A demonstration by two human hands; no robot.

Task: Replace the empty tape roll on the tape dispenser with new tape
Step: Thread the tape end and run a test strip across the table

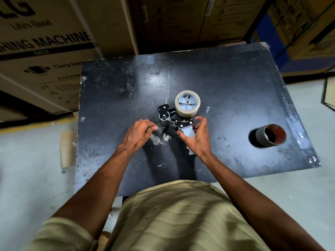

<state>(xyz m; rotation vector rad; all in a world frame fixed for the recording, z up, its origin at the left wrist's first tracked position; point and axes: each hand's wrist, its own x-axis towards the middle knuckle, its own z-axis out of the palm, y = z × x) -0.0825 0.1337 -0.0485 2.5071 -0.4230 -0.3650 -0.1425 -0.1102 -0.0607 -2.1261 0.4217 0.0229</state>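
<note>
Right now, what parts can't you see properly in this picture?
Head view only:
- Whether the left hand is pinching the tape end: its curled fingers cover it.
- The handle of the tape dispenser: partly behind the right hand.
- The inside of the empty roll: it is in shadow.
- The small print on the cardboard boxes: blurred.

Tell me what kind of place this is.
Probably a warehouse or stockroom: large appliance cartons are stacked behind a worn black table, the floor is bare concrete, and a tape dispenser sits on the table.
</note>
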